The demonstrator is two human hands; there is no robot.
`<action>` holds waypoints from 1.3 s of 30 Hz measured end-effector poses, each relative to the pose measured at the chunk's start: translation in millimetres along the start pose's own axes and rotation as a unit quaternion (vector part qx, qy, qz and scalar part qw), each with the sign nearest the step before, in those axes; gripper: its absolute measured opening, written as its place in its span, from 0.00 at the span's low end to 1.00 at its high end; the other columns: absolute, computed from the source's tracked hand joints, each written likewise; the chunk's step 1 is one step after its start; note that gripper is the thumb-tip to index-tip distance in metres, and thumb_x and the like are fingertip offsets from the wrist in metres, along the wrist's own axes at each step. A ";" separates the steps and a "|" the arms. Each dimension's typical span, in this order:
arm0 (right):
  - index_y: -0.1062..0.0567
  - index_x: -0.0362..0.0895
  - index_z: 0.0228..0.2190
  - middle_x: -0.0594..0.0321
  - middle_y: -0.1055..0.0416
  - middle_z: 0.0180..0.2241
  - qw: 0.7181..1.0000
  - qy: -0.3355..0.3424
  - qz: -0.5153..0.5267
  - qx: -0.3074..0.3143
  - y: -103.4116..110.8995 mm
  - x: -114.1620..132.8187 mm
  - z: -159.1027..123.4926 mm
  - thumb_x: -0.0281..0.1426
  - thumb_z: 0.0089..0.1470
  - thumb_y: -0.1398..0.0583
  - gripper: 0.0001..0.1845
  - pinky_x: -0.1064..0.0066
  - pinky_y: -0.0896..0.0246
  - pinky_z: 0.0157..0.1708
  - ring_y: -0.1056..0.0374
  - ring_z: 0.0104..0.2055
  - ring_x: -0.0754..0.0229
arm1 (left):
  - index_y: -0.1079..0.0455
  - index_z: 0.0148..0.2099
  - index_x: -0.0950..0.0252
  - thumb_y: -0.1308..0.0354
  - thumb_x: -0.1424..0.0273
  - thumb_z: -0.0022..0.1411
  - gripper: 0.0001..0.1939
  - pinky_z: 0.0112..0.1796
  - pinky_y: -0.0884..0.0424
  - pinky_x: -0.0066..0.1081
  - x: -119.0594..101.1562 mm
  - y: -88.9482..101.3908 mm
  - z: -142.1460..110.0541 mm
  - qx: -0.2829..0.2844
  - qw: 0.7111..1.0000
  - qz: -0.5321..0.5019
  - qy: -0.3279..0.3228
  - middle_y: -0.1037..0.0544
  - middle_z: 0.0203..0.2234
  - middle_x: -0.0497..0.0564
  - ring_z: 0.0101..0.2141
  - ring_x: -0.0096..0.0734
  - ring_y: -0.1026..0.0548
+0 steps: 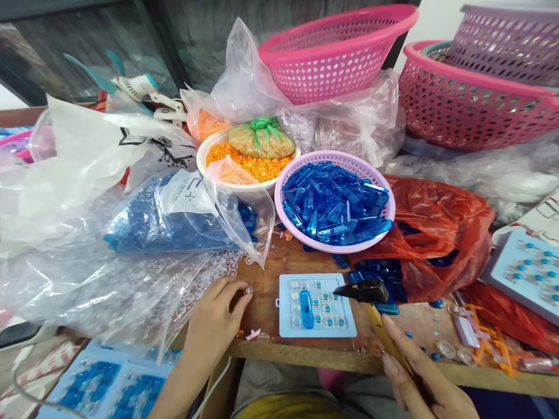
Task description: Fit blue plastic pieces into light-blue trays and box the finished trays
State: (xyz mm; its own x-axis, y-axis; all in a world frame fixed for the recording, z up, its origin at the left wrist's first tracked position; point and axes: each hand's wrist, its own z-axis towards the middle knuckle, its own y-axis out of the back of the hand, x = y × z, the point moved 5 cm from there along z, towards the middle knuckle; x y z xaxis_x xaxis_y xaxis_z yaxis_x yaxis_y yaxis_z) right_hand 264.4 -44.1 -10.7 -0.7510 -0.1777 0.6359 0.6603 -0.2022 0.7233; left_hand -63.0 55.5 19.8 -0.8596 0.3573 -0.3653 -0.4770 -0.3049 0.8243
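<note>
My left hand (220,308) is closed in a pinch, with a small clear plastic piece (248,290) at its fingertips, left of a light-blue plastic panel (286,323). On the panel lie a long translucent blue piece (306,309) and several small clear parts with blue centres. My right hand (413,372) is wrapped round the yellow handle of a hammer (364,290). The dark hammer head hangs over the panel's right edge, its pointed end to the left. Loose clear rings (225,265) are scattered behind my left hand.
A lilac basket (279,203) of blue pieces stands behind the panel, near a bowl (203,160) of orange parts. A red bag (441,215) lies to the right and clear bags (117,291) to the left. Pink baskets (332,64) stand at the back. The table edge (301,355) is in front.
</note>
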 end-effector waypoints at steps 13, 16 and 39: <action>0.41 0.57 0.67 0.66 0.27 0.58 0.998 0.052 -0.016 -0.013 6.8 22.3 1.7 0.27 0.67 0.44 0.31 0.78 0.37 0.54 0.31 0.58 0.60 | 0.24 0.39 0.61 0.33 0.75 0.60 0.06 0.36 0.30 0.40 -103.3 -43.7 30.3 0.105 0.991 -0.033 -0.082 0.21 0.36 0.49 0.37 0.41 0.27; 0.42 0.57 0.68 0.64 0.25 0.55 0.996 0.074 -0.038 -0.012 5.5 31.6 3.9 0.27 0.67 0.45 0.32 0.76 0.32 0.51 0.28 0.55 0.57 | 0.24 0.39 0.62 0.33 0.76 0.59 0.07 0.37 0.28 0.40 -102.1 -45.8 30.9 0.126 0.989 -0.040 -0.070 0.22 0.36 0.49 0.38 0.41 0.27; 0.48 0.56 0.70 0.57 0.25 0.57 0.987 0.137 -0.078 0.042 -5.8 36.1 7.2 0.24 0.67 0.47 0.35 0.74 0.27 0.47 0.25 0.53 0.55 | 0.23 0.39 0.65 0.35 0.76 0.62 0.03 0.39 0.26 0.38 -97.5 -50.6 28.0 0.108 0.987 -0.100 -0.063 0.22 0.34 0.50 0.39 0.39 0.27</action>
State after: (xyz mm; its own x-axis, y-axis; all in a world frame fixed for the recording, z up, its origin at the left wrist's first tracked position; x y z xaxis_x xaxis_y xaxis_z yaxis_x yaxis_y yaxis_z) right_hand 233.4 -42.5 10.1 -0.8079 -0.4072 0.4260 0.5250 -0.1691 0.8341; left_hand 50.0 60.7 25.7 -0.7153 0.5029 -0.4852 -0.5733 -0.0254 0.8189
